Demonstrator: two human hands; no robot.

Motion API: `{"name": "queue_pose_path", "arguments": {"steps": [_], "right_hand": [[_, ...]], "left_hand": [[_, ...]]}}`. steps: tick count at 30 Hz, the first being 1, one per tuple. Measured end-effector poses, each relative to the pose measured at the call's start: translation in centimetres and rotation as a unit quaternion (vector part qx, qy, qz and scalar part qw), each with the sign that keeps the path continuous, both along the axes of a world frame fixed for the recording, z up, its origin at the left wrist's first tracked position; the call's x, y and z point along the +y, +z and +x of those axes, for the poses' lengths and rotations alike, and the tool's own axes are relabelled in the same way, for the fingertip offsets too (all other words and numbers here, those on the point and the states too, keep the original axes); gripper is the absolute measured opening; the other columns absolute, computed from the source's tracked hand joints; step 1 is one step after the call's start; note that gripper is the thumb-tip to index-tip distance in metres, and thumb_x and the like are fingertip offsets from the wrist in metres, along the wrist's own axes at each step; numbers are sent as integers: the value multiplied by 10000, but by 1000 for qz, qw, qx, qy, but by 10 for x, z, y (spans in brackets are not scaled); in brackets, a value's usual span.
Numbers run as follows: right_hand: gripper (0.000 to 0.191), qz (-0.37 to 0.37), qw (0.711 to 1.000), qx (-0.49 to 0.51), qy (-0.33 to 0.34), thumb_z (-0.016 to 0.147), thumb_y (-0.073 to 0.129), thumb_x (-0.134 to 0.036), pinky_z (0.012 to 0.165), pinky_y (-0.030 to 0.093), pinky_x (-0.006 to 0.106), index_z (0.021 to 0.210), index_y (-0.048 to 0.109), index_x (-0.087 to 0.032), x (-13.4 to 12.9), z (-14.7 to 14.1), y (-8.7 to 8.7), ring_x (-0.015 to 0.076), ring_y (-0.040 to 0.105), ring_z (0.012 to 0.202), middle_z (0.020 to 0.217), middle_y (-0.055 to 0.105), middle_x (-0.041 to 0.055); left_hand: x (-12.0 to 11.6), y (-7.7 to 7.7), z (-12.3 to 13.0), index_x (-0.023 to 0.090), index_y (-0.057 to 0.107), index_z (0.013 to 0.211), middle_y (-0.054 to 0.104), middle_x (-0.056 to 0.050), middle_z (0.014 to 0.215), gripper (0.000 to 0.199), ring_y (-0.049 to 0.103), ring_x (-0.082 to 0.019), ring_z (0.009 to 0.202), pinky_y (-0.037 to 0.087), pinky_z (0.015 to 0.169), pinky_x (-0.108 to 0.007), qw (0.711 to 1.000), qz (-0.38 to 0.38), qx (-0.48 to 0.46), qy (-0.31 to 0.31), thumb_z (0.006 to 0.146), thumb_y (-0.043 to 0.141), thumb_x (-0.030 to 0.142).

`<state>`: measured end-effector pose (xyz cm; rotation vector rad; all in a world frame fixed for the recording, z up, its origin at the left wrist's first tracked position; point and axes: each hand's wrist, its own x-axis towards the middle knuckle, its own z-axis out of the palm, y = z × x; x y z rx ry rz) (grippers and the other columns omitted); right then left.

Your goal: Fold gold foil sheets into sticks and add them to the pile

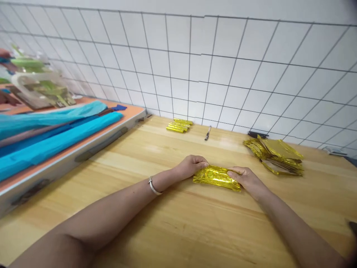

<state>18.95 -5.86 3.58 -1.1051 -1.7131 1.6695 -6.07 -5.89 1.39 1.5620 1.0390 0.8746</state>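
Note:
Between my two hands is a shiny gold foil-wrapped packet (216, 176), long and flat, held just over the wooden table. My left hand (192, 166) pinches its left end, thumb along the top edge. At the other end, my right hand (244, 178) grips the packet with the thumb on its upper face. The fingers behind and under the foil are partly hidden. A pile of flat gold foil pieces with brown card faces (281, 152) lies beyond my right hand. Farther back are several narrow rolled gold strips (180, 125).
A small cutter knife (208, 133) lies near the white gridded wall (178, 67). A dark object (258, 134) rests behind the foil pile. On the left, a raised orange-topped surface (134, 111) carries blue crepe rolls (61, 137) and a green-lidded clear jug (41, 80).

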Motion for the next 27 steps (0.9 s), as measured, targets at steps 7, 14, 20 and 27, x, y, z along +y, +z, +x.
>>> {"name": "queue_pose_path", "arguments": {"steps": [7,14,20,27], "right_hand": [[527,78,993,-87,-10,769,553,-552,869,459,397,1139,621,-183,3,-4,2,268,593,991,1081,659,84],[515,93,990,-102,7,782,528,-558,862,466,381,1118,637,-183,6,1,1,256,602,971,1077,661,84],[478,118,985,-116,43,789,529,-535,836,474,354,1084,655,-181,8,-3,-3,239,613,936,1050,674,69],[339,194,959,-183,91,835,505,-410,784,488,319,1045,664,-197,0,-20,-3,209,628,895,1025,684,56]], "left_hand": [[1,-4,1,135,635,787,589,11,696,286,515,-102,637,405,594,-187,997,45,38,42,810,516,394],[1,4,-7,146,646,863,647,-11,808,276,576,-115,741,427,666,-180,982,130,139,-8,879,443,333],[-4,14,-4,188,627,943,662,-14,847,259,598,-130,757,419,679,-205,917,236,317,-57,911,414,333],[-19,18,14,185,565,893,636,-22,818,191,604,-156,722,407,590,-223,822,320,464,-83,907,405,291]]}}
